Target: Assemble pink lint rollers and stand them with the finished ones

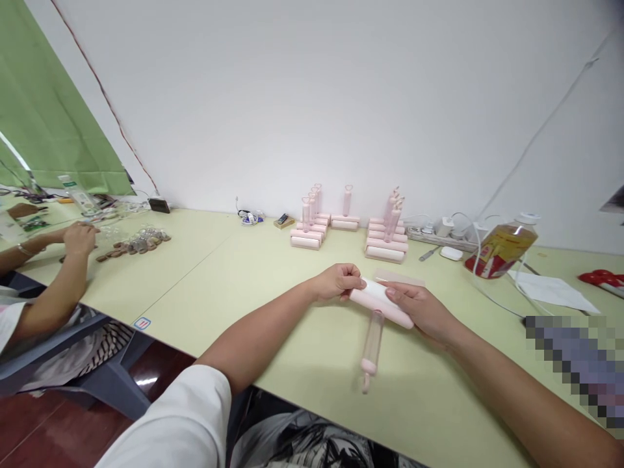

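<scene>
Both of my hands hold a pink lint roller (377, 300) over the pale green table (273, 279). My left hand (336, 281) pinches the roller's left end with closed fingers. My right hand (414, 307) cradles the roller head from the right, fingers wrapped under it. The roller's clear handle (371, 344) with a pink tip hangs down toward me. A flat pink cover piece (398, 278) lies on the table just behind my right hand.
Several finished pink rollers (312, 227) stand in stacks (387, 237) at the back. A power strip (441, 235), a bottle on its side (502, 250), white paper (550, 289) and a red object (602, 278) are right. Another person's hands (78, 237) work by small parts (139, 244) at left.
</scene>
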The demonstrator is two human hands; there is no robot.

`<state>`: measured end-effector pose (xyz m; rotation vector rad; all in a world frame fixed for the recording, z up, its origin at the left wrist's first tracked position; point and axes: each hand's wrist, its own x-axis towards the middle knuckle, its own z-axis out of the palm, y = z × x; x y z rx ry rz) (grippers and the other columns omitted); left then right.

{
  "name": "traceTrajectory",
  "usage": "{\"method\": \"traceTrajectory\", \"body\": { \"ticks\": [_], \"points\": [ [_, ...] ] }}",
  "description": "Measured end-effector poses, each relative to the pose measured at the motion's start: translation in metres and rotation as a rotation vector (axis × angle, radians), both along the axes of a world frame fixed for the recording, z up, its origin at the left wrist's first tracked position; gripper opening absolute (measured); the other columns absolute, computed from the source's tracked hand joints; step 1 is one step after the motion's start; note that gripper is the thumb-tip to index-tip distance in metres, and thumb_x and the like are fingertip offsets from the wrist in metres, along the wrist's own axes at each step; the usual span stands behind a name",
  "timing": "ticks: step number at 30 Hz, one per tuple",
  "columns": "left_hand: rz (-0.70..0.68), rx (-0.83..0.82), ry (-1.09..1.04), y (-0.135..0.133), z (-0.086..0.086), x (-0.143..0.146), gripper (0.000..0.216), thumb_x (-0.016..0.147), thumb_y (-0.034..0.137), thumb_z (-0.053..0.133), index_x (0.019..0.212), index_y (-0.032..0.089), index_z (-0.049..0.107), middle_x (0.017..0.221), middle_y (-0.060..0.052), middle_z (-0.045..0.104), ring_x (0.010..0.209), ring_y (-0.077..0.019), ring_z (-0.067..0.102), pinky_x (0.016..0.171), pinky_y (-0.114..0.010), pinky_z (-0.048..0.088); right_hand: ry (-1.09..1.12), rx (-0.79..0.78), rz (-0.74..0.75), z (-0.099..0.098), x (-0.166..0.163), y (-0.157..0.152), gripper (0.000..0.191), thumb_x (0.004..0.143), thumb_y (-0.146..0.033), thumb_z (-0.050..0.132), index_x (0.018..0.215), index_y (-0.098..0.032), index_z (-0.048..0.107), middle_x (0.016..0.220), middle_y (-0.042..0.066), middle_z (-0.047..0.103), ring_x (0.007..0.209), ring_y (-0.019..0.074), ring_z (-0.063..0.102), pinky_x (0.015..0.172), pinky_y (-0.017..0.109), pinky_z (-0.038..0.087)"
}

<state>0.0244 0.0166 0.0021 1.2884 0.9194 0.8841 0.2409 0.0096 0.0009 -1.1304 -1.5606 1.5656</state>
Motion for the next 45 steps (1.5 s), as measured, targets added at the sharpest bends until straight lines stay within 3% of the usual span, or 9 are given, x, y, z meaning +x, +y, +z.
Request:
{"method": "traceTrajectory", "body": {
  "ticks": [6, 11, 15, 20, 24, 27, 33, 39, 45],
  "points": [
    [0.042, 0.026, -0.005, -0.002, -0.008, 0.007, 0.025, 0.066, 0.027, 0.07, 0.067, 0.019, 0.046, 0.043, 0.008, 0.048, 0.031, -0.0069, 0.043, 0.034, -0.018, 0.029, -0.049, 0.004, -0.015, -0.004, -0.002, 0.005, 0.058, 0.073, -0.055, 0.07, 0.117, -0.017, 0.069, 0.098, 0.008, 0.074, 0.087, 0.026, 0.065, 0.072, 0.034, 0.05],
    [0.071, 0.016, -0.011, -0.002, -0.015, 0.006, 0.033, 0.065, 0.027, 0.074, 0.081, 0.02, 0.046, 0.044, 0.01, 0.051, 0.029, -0.0087, 0.046, 0.033, -0.018, 0.032, -0.147, 0.074, -0.034, -0.006, 0.004, 0.004, 0.057, 0.074, -0.053, 0.068, 0.12, -0.019, 0.066, 0.1, 0.007, 0.073, 0.077, 0.0229, 0.063, 0.063, 0.031, 0.047],
    [0.051, 0.01, 0.06, -0.004, -0.017, 0.003, 0.036, 0.071, 0.031, 0.073, 0.092, 0.02, 0.046, 0.049, 0.01, 0.051, 0.032, -0.0082, 0.048, 0.036, -0.019, 0.037, -0.168, 0.203, -0.026, -0.004, 0.006, 0.0, 0.054, 0.073, -0.048, 0.07, 0.12, -0.022, 0.065, 0.111, 0.006, 0.07, 0.081, 0.0219, 0.061, 0.064, 0.029, 0.047],
    [0.139, 0.146, 0.166, -0.007, -0.021, 0.004, 0.038, 0.077, 0.043, 0.067, 0.101, 0.02, 0.049, 0.058, 0.007, 0.054, 0.038, -0.0079, 0.048, 0.04, -0.02, 0.04, -0.246, 0.243, -0.083, -0.002, 0.006, -0.001, 0.062, 0.072, -0.05, 0.069, 0.125, -0.019, 0.063, 0.067, 0.001, 0.063, 0.056, 0.0163, 0.048, 0.05, 0.027, 0.038],
    [0.266, 0.303, 0.255, -0.006, -0.023, 0.004, 0.042, 0.072, 0.044, 0.071, 0.103, 0.018, 0.059, 0.081, 0.002, 0.059, 0.051, -0.0049, 0.05, 0.049, -0.019, 0.039, -0.237, 0.267, -0.07, -0.005, 0.009, 0.002, 0.062, 0.073, -0.051, 0.068, 0.125, -0.019, 0.063, 0.065, 0.0, 0.06, 0.058, 0.016, 0.048, 0.052, 0.028, 0.039],
    [0.27, 0.31, 0.229, -0.005, -0.021, 0.004, 0.041, 0.069, 0.043, 0.074, 0.099, 0.017, 0.062, 0.092, -0.001, 0.061, 0.054, -0.0044, 0.049, 0.05, -0.019, 0.039, -0.223, 0.258, -0.031, -0.008, 0.011, 0.004, 0.062, 0.076, -0.052, 0.065, 0.129, -0.019, 0.06, 0.065, 0.0, 0.06, 0.059, 0.0162, 0.049, 0.053, 0.028, 0.039],
    [0.205, 0.141, 0.135, -0.005, -0.017, 0.002, 0.039, 0.063, 0.04, 0.079, 0.088, 0.017, 0.058, 0.072, 0.003, 0.057, 0.049, -0.007, 0.05, 0.041, -0.019, 0.039, -0.146, 0.203, 0.009, -0.012, 0.013, 0.006, 0.056, 0.08, -0.048, 0.065, 0.128, -0.021, 0.059, 0.071, 0.0, 0.064, 0.067, 0.0179, 0.058, 0.061, 0.03, 0.048],
    [0.249, 0.034, 0.092, 0.003, -0.017, -0.002, 0.024, 0.073, 0.033, 0.072, 0.076, 0.016, 0.054, 0.053, 0.005, 0.054, 0.037, -0.006, 0.044, 0.034, -0.018, 0.034, 0.203, 0.002, -0.063, -0.004, 0.011, 0.006, 0.044, 0.071, -0.031, 0.071, 0.113, -0.019, 0.065, 0.115, 0.009, 0.067, 0.085, 0.0237, 0.069, 0.082, 0.038, 0.058],
    [0.223, -0.003, 0.071, 0.005, -0.016, -0.006, 0.024, 0.076, 0.032, 0.07, 0.076, 0.016, 0.053, 0.049, 0.004, 0.055, 0.037, -0.0066, 0.047, 0.037, -0.018, 0.038, 0.245, -0.098, -0.096, -0.004, 0.014, 0.009, 0.042, 0.067, -0.025, 0.075, 0.107, -0.016, 0.068, 0.114, 0.01, 0.069, 0.082, 0.0247, 0.072, 0.084, 0.036, 0.06]
  ]
}}
